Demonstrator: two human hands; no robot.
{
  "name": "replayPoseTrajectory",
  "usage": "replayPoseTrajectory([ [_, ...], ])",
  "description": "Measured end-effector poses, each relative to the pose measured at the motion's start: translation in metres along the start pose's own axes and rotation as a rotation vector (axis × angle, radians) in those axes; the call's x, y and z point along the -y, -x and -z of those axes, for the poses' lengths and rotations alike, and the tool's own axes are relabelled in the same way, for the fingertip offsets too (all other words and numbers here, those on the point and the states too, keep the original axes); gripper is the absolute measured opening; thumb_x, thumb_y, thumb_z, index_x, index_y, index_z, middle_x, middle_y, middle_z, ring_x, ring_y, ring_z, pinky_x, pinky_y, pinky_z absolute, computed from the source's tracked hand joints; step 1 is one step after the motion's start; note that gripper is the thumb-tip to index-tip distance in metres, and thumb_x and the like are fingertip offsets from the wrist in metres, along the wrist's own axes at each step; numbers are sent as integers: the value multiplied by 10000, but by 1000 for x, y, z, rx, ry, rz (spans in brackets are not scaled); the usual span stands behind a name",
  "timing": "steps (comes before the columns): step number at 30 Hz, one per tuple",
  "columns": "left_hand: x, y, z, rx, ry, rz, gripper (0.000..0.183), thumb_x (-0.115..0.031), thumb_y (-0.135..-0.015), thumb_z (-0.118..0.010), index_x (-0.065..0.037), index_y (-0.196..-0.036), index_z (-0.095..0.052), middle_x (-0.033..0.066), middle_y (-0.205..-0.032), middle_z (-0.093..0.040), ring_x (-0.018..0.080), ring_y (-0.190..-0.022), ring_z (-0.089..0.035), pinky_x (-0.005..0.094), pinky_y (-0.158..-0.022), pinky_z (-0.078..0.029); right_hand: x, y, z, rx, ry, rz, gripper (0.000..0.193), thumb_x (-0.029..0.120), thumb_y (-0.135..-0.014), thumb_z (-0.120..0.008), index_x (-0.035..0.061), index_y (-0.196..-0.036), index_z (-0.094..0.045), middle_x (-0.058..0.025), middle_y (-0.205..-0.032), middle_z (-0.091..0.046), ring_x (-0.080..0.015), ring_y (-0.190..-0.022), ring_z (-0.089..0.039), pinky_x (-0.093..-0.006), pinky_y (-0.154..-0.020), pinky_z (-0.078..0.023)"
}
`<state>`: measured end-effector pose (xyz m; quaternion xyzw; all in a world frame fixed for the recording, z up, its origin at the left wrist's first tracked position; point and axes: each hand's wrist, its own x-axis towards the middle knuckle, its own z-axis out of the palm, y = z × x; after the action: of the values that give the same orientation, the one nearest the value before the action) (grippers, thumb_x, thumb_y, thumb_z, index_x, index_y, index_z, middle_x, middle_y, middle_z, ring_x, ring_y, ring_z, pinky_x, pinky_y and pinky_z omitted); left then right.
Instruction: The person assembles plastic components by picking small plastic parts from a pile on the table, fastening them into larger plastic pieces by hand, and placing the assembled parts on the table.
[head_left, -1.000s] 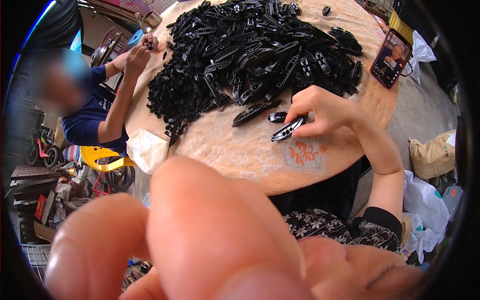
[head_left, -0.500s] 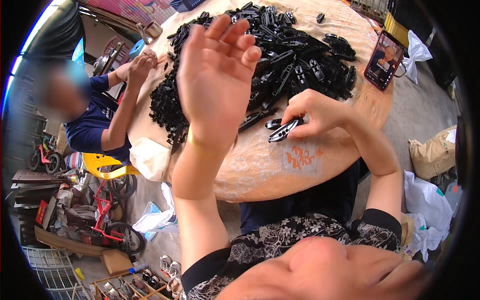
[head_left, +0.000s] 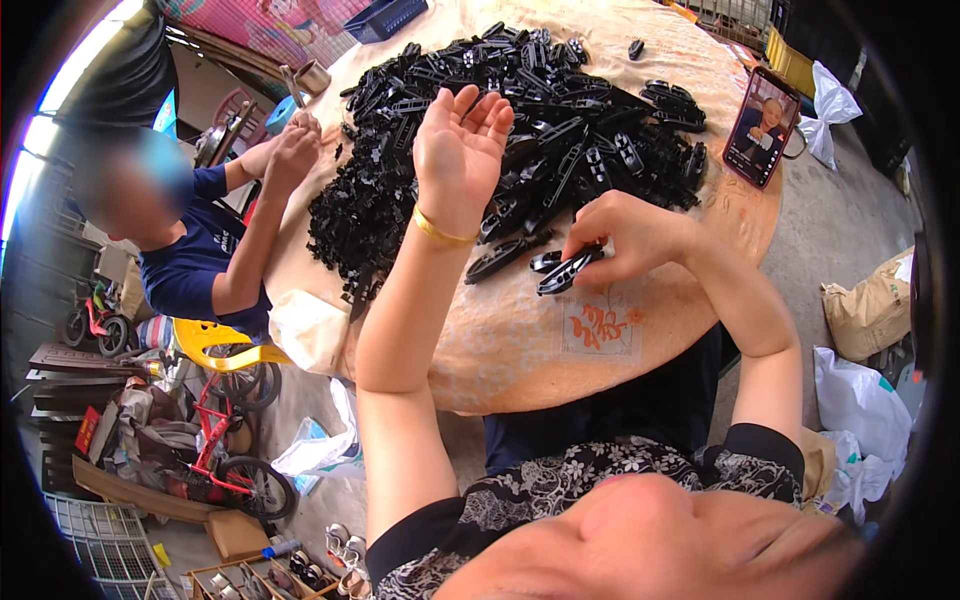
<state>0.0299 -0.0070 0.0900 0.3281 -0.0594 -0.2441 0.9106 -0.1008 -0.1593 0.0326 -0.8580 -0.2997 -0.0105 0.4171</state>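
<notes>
My left hand [head_left: 462, 150] is raised over the pile, palm turned up, fingers apart and loosely bent, holding nothing. A yellow bangle circles that wrist. In my right hand [head_left: 632, 238], thumb and fingers pinch a long black plastic piece [head_left: 571, 270], pointed at its ends and with holes along it. Close by its upper side another black piece [head_left: 545, 262] shows in part. A heap of similar glossy black plastic pieces [head_left: 570, 120] covers the middle of the table beyond my hands. Smaller black parts [head_left: 350, 215] are heaped at its left.
The round table [head_left: 480, 370] has a peach cover. A phone [head_left: 762, 128] stands at the right edge. Across to the left sits a person [head_left: 205, 245], hands together by the table edge. A white bag [head_left: 308, 330] lies at the near left edge; a blue basket [head_left: 385, 18] stands far back.
My left hand has moved lower, down toward the pile, and its fingers are a little more spread. The piece in my right hand has tilted slightly. The whole view has shifted a little.
</notes>
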Motion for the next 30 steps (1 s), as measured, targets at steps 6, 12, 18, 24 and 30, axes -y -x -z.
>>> replayPoseTrajectory([
  [6, -5, -8, 11, 39, 1, 81, 330, -240, -962, -440, 55, -1109, -434, 195, -1051, -471, 239, -820, -493, 316, -705, -474, 2, -2, -1, -3, 14, 15, 260, 206, -674, -739, 9, -834, -682, -131, -675, -631, -250, -605, -609, -320, -564, -476],
  [12, -10, -14, 17, 78, 16, 151, 393, -317, -974, -387, 44, -1034, -531, 113, -840, -510, 147, -615, -413, 239, -480, -336, 3, -1, 0, 9, 25, 1, 272, 218, -674, -743, 9, -838, -685, -134, -700, -639, -260, -626, -610, -327, -578, -479],
  [18, -11, -14, 17, 168, 91, 153, 462, -392, -970, -353, 17, -961, -567, 110, -730, -547, 148, -552, -411, 256, -455, -325, 3, -1, 0, 11, 33, 5, 276, 222, -675, -747, 11, -843, -687, -136, -703, -638, -258, -631, -611, -327, -582, -480],
  [24, -8, -14, 11, 10, 131, 96, 503, -409, -969, -357, 52, -972, -556, 162, -804, -587, 224, -658, -538, 327, -604, -496, 0, -2, -1, -6, 17, 27, 276, 219, -672, -751, 10, -841, -686, -136, -703, -638, -255, -638, -613, -324, -587, -483],
  [30, -10, -5, 3, -59, 96, 62, 479, -394, -967, -379, 50, -981, -558, 145, -833, -590, 225, -704, -548, 353, -662, -502, 4, -2, -1, 7, 16, -6, 263, 212, -679, -746, 13, -840, -686, -133, -700, -638, -252, -630, -611, -325, -584, -483],
])
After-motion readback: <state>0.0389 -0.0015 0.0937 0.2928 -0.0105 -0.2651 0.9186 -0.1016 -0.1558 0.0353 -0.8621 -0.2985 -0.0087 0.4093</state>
